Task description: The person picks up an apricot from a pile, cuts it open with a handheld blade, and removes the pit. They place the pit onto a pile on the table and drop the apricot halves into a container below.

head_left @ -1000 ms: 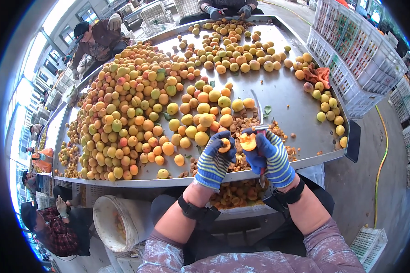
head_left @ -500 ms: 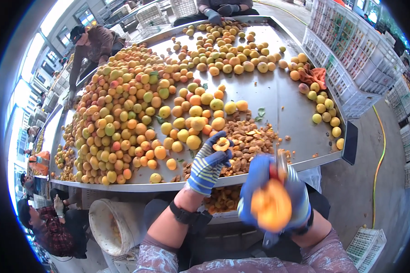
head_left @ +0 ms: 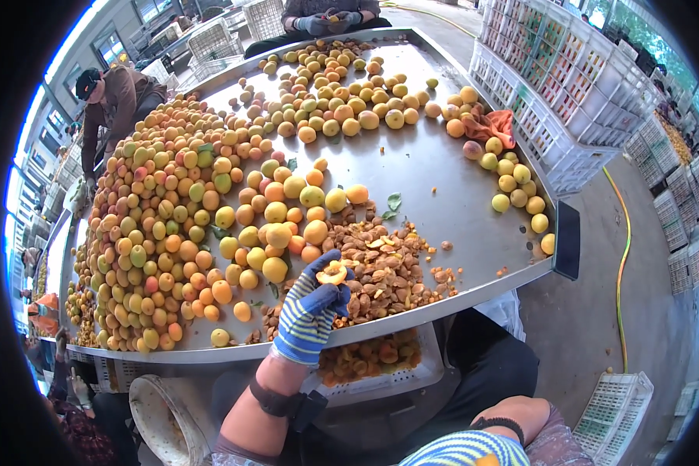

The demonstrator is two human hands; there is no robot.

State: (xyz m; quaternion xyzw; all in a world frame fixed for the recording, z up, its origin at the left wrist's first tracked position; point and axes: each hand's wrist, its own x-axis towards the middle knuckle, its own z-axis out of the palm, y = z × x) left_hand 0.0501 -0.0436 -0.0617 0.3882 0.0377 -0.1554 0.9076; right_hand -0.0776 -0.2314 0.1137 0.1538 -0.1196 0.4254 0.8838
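Left hand (head_left: 307,314), striped glove: fingers curled, thumb and fingertips pinching a halved apricot (head_left: 332,273), cut face up, above the near edge of the metal table (head_left: 458,217). Pit inside or not: too small to tell. Clock read from this hand.

Right hand (head_left: 466,450): between 4 and 5 o'clock, mostly cut off by lower edge; only striped glove back shows. Fingers out of frame, so can't tell how far open or what's gripped. Orange bit (head_left: 488,460) at its edge, also cropped, unclear.

2 o'clock, just beside the left hand: brown pit pile (head_left: 380,268), partly hidden by the glove. 4 o'clock, below table edge: white tray (head_left: 396,384) of orange fruit pieces (head_left: 380,353), far side hidden under the table.

10 o'clock: big heap of whole apricots (head_left: 155,225), bottom layers hidden. 8 o'clock: white bucket (head_left: 149,404), cropped below, contents hard to make out.

Farther: orange cloth (head_left: 489,128) and stacked crates (head_left: 567,78), 1–2 o'clock, crate contents obscured by slats. 12 o'clock: gloved co-worker (head_left: 326,22), head out of frame; small item in hands unclear.
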